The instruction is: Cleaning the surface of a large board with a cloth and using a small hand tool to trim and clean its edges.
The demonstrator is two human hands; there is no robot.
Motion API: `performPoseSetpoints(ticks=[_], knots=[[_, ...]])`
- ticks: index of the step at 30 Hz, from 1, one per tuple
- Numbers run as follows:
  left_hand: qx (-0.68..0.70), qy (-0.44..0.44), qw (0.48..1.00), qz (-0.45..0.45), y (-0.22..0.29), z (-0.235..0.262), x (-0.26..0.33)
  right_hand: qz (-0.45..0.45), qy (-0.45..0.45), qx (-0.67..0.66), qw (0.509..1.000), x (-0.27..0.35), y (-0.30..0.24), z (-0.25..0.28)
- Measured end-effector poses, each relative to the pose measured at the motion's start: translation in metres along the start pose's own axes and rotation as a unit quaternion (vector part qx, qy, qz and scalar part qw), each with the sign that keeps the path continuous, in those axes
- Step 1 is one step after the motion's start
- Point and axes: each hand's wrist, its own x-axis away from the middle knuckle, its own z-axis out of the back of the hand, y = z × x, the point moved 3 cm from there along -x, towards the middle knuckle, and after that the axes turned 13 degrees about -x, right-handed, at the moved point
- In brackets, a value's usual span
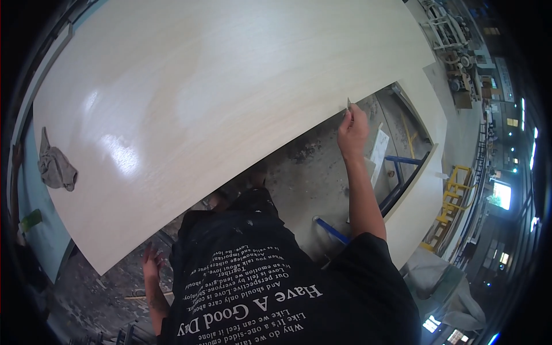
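A large pale wood panel (230, 75) with a glossy surface stretches before me. At its near edge, toward the right, my right hand (353, 129) is closed in a pinch on a small thin flat piece (348, 104), whose tip points up at the edge; its exact kind is too small to make out. My left hand (152, 264) hangs low beside my body, under the panel's near left edge, fingers apart and holding nothing. A crumpled grey cloth (56, 165) lies on the panel's left end.
Another pale panel (411, 213) lies on the right, by blue metal bars (332, 230) of a stand. A yellow metal frame (454, 201) and a cluttered machine (454, 57) stand farther right. At the left rim, a green object (31, 220) rests near a light blue surface (49, 247).
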Motion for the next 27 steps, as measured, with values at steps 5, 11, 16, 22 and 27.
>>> performPoseSetpoints(ticks=[5, 11, 16, 22, 27], knots=[[-0.073, -0.047, 0.996, -0.03, 0.012, 0.016, -0.009, 0.012, -0.002, -0.004, 1.0, 0.025, -0.049, -0.011], [-0.102, -0.04, 0.994, 0.013, -0.013, 0.035, -0.015, 0.034, -0.016, -0.034, 0.999, 0.062, -0.106, -0.029], [-0.098, -0.037, 0.994, -0.012, -0.046, 0.039, -0.027, 0.018, -0.04, -0.087, 0.995, 0.104, -0.17, -0.051], [-0.318, -0.049, 0.905, -0.279, -0.009, -0.002, -0.019, -0.031, -0.133, -0.323, 0.937, 0.16, -0.269, -0.056], [-0.308, -0.145, 0.885, -0.319, 0.183, -0.137, 0.101, -0.331, -0.053, -0.507, 0.794, 0.167, -0.227, -0.011]])
